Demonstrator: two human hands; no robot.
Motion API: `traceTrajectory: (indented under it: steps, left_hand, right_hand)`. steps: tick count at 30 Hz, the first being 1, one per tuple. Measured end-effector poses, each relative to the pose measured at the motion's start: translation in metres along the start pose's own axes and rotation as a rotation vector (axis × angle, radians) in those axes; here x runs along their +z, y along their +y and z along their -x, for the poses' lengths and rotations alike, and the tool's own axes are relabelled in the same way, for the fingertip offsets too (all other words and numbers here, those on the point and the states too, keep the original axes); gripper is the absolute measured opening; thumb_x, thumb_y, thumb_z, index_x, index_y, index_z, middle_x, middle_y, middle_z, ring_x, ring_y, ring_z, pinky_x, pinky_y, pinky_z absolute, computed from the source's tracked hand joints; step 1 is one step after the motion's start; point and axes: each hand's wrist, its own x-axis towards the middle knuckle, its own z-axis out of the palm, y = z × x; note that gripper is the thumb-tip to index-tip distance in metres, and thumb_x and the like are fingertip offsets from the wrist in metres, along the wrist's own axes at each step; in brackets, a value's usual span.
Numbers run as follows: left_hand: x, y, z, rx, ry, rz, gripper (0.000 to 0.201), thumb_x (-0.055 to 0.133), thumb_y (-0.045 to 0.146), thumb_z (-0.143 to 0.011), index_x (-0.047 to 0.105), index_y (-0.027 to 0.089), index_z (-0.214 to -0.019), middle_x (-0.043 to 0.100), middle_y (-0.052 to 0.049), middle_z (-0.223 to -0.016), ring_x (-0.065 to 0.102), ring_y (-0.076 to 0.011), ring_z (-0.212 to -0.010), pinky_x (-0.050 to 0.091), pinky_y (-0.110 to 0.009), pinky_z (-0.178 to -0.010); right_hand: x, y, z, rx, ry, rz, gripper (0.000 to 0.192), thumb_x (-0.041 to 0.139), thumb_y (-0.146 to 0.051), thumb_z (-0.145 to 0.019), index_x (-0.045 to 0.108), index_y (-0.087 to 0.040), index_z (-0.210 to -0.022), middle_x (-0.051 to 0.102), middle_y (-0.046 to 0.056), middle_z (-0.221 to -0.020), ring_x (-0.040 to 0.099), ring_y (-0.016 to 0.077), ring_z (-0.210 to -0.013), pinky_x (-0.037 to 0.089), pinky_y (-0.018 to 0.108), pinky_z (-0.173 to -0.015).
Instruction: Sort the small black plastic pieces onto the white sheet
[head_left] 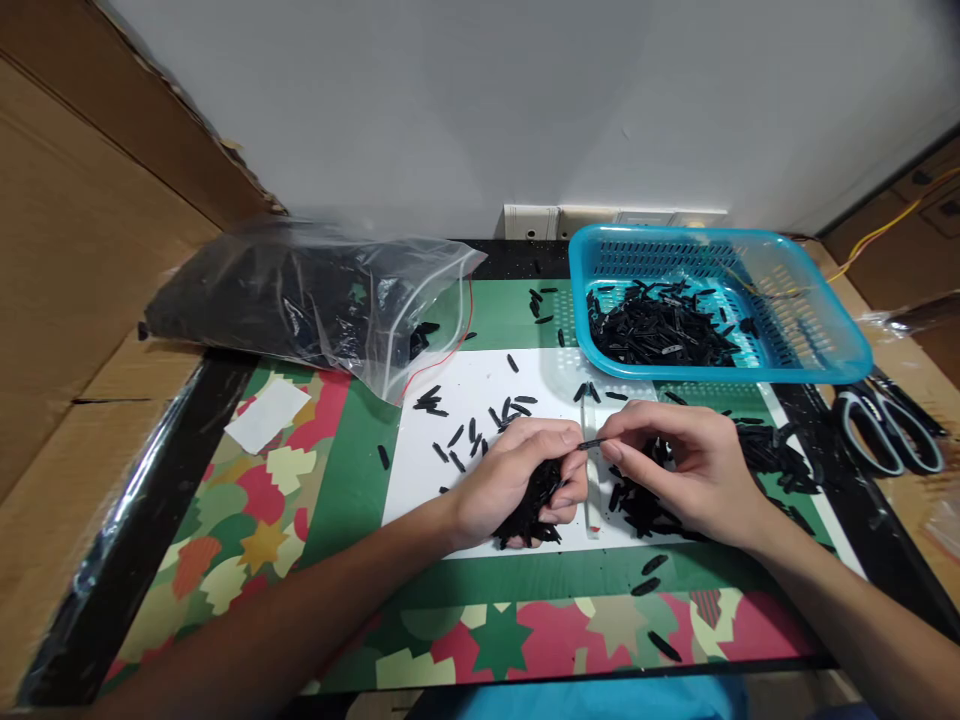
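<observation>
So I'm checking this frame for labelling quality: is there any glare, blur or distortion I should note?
Head view: glare streaks across the clear plastic bag; the blue basket looks smeared at its right side; straight edges bow toward the corners; both the left hand and right hand are fairly sharp, evenly lit.

wall point(450, 90): plain pale grey; sockets point(615, 218) at base | cardboard panel point(90, 230) left
</observation>
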Motion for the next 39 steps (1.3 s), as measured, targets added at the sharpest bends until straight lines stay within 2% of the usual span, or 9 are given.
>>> traceTrajectory:
  steps: [8, 22, 34, 39]
  left_hand:
    - [0.0002, -0.0026, -0.0009, 0.036, -0.022, -0.015, 0.033, 0.048, 0.036, -0.103, 0.048, 0.017, -0.076, 0.049, 0.002, -0.060, 0.040, -0.0064, -0.048, 0.030, -0.019, -0.047]
    - [0.0003, -0.0014, 0.0001, 0.027, 0.001, -0.024, 0.034, 0.047, 0.038, -0.103, 0.048, 0.018, -0.076, 0.049, 0.002, -0.060, 0.041, -0.0074, -0.047, 0.028, -0.018, -0.045]
    - [-0.0005, -0.0020, -0.0010, 0.015, -0.009, -0.005, 0.038, 0.047, 0.039, -0.103, 0.048, 0.017, -0.072, 0.048, 0.002, -0.059, 0.041, -0.0072, -0.047, 0.029, -0.018, -0.045]
    - [-0.0007, -0.0005, -0.0001, -0.010, 0.004, -0.019, 0.038, 0.048, 0.042, -0.102, 0.049, 0.018, -0.073, 0.048, 0.002, -0.060, 0.041, -0.0088, -0.048, 0.026, -0.018, -0.041]
  right_hand:
    - [-0.0013, -0.0029, -0.0015, -0.002, -0.040, 0.007, 0.010, 0.065, -0.024, -0.098, 0.073, -0.020, -0.093, 0.074, 0.001, -0.078, 0.064, 0.0123, -0.067, 0.049, 0.022, -0.063]
    - [0.0012, 0.0006, 0.0008, -0.016, 0.006, 0.044, 0.013, 0.067, -0.023, -0.096, 0.072, -0.022, -0.109, 0.076, 0.002, -0.087, 0.068, 0.0142, -0.069, 0.055, 0.024, -0.063]
    - [-0.0003, -0.0009, -0.0019, -0.048, -0.026, 0.070, 0.009, 0.065, -0.022, -0.098, 0.074, -0.020, -0.100, 0.076, 0.002, -0.082, 0.066, 0.0133, -0.067, 0.051, 0.024, -0.061]
    - [0.0017, -0.0005, 0.0004, -0.091, -0.008, 0.116, 0.008, 0.065, -0.021, -0.097, 0.072, -0.022, -0.100, 0.077, 0.003, -0.086, 0.069, 0.0169, -0.071, 0.053, 0.028, -0.064]
